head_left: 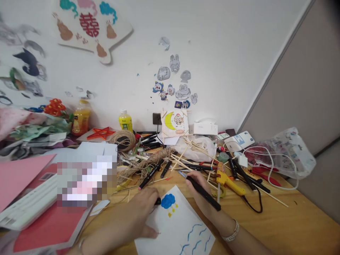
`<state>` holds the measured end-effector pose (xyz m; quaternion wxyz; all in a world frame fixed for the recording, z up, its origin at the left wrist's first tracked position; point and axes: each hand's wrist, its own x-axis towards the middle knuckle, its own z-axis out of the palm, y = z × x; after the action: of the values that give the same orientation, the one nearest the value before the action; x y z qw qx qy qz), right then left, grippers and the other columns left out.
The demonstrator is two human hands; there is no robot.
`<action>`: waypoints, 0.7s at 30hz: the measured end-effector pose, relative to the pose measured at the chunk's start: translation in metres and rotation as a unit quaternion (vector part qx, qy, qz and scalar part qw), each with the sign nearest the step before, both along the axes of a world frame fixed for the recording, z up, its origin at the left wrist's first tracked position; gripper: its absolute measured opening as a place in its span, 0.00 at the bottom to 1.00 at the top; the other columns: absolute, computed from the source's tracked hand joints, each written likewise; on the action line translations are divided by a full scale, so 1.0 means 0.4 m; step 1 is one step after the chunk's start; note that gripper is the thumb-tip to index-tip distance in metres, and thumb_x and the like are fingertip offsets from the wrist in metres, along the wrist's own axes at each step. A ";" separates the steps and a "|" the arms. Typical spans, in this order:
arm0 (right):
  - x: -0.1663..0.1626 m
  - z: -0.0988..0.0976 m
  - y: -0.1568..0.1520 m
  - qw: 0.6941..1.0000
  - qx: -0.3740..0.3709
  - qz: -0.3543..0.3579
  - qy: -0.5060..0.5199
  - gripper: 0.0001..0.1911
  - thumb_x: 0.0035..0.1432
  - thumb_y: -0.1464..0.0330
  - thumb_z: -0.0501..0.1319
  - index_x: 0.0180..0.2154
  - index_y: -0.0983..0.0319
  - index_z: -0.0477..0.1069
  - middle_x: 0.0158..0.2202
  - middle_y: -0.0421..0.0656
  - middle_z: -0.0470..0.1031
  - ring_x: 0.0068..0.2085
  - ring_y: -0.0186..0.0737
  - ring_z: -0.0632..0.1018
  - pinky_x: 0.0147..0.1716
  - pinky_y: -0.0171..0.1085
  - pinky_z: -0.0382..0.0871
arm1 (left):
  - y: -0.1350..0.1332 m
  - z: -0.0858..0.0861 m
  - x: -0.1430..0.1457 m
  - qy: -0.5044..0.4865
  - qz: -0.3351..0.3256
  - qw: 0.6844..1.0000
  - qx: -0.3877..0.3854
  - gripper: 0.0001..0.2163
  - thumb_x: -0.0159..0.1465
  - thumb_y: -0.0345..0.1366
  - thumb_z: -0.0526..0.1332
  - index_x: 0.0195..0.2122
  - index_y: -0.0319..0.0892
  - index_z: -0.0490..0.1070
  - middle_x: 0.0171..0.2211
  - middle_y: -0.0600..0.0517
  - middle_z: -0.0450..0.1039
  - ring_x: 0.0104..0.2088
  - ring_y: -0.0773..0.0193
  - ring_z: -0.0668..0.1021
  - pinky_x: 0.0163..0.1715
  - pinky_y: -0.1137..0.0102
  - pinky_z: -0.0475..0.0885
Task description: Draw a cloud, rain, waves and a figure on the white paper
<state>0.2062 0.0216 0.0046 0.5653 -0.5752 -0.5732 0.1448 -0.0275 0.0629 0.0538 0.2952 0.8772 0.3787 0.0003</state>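
Observation:
A white sheet of paper [175, 230] lies on the table, with a blue cloud, small yellow shapes and wavy blue lines drawn on it. My left hand [140, 212] rests over its left edge, thumb spread on the sheet. The fingers are curled around a small black cap [158, 201], mostly hidden. My right hand [200, 187] is closed around a black marker [203, 193], beyond the sheet's right edge. The marker's pale bluish tip points up and left, off the paper. Two more black markers [151, 174] lie just beyond the sheet.
A yellow glue gun [228, 180] with a black cord lies right of my right hand. Behind are wooden sticks [183, 159], twine [123, 140], a small moon picture [175, 123] and bottles [125, 121]. A white keyboard [29, 202] and red folder [53, 226] occupy the left.

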 end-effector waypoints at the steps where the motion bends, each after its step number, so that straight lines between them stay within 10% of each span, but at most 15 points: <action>1: 0.001 -0.003 0.004 1.000 0.013 -0.008 0.004 0.05 0.55 0.68 0.58 0.36 0.59 0.69 0.35 0.43 0.74 0.37 0.43 0.75 0.38 0.40 0.70 | -0.010 0.006 0.005 0.014 0.006 1.000 0.006 0.28 0.44 0.36 0.72 0.47 0.43 0.67 0.53 0.45 0.67 0.54 0.45 0.68 0.53 0.58 0.62; 11: 0.022 -0.021 0.032 0.999 -0.026 0.033 -0.012 0.10 0.58 0.66 0.56 0.41 0.59 0.71 0.35 0.44 0.78 0.36 0.45 0.77 0.37 0.42 0.72 | 0.042 -0.064 0.000 -0.087 0.048 0.995 -0.007 0.12 0.50 0.27 0.54 0.37 0.43 0.62 0.36 0.51 0.68 0.37 0.59 0.71 0.38 0.69 0.67; 21: -0.002 -0.036 0.024 0.981 -0.074 0.177 -0.009 0.14 0.50 0.72 0.61 0.42 0.59 0.70 0.32 0.41 0.76 0.34 0.43 0.77 0.34 0.38 0.71 | 0.080 -0.075 -0.021 -0.279 0.027 0.959 -0.032 0.12 0.48 0.30 0.55 0.35 0.43 0.62 0.36 0.51 0.67 0.40 0.59 0.71 0.42 0.67 0.68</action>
<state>0.2053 0.0311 -0.0099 0.4818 -0.5064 -0.6583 0.2793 -0.0357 0.0948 0.0239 0.4167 0.8219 0.3047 0.2408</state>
